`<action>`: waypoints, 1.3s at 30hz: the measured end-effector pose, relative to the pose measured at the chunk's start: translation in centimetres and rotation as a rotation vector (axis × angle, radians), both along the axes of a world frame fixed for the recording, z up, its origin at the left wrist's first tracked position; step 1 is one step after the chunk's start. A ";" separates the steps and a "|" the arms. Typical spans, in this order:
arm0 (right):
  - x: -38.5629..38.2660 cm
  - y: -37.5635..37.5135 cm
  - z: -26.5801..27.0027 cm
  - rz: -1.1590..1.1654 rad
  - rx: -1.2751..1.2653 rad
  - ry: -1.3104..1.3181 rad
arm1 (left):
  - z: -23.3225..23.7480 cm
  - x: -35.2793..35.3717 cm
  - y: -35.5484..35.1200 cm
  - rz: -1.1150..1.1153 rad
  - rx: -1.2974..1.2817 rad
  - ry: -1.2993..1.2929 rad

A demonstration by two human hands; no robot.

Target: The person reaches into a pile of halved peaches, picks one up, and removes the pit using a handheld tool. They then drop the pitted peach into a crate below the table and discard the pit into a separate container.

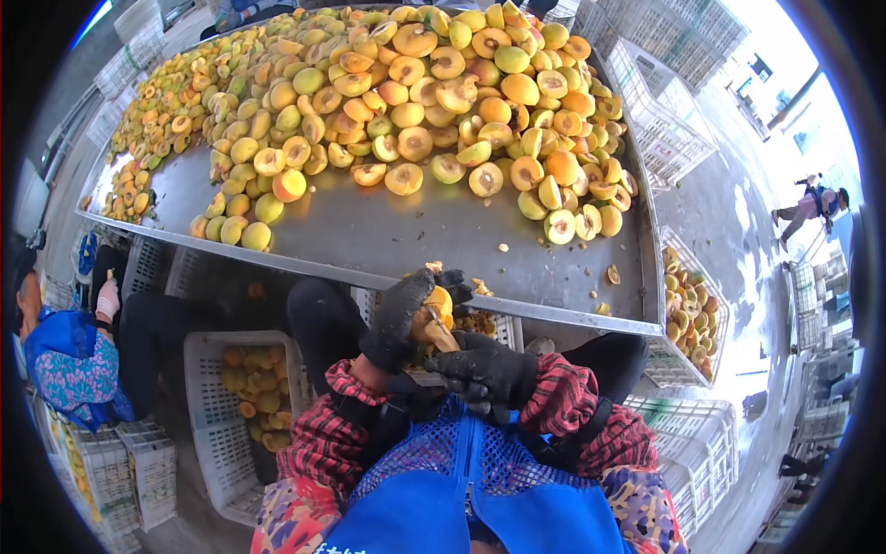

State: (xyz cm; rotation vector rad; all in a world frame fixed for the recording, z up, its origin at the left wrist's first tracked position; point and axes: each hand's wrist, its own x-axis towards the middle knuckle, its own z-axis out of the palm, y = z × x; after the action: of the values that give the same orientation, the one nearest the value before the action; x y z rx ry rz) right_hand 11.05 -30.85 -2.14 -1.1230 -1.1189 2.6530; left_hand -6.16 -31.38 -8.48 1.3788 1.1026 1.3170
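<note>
My left hand (399, 323), in a black glove, is closed round a yellow-orange peach piece (439, 303) just off the near edge of the metal table. In my right hand (487, 367), also black-gloved, is a small tool with a pale wooden-looking handle (443, 337). Its working end points up against the peach and is hidden there by fruit and fingers. Both hands nearly meet above my lap. Beyond them, a big heap of halved and whole peaches (406, 143) covers the far part of the table (369, 226).
Crates of peaches stand left (208, 406) and right (715, 346) of my legs, and another crate (508, 332) sits under the table edge. More white crates (688, 443) are stacked around. A seated person (74, 360) works at left; another person (812, 210) is at far right.
</note>
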 end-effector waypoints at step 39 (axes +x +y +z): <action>1.9 4.4 -12.3 0.319 0.864 -0.412 | 0.5 -16.7 5.5 0.657 0.057 0.301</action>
State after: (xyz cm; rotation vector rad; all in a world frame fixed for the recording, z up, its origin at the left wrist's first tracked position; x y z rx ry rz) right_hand 12.96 -26.49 -14.49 -1.3494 -2.3464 1.7099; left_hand -22.89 -25.89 -8.00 1.3346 1.8418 1.6313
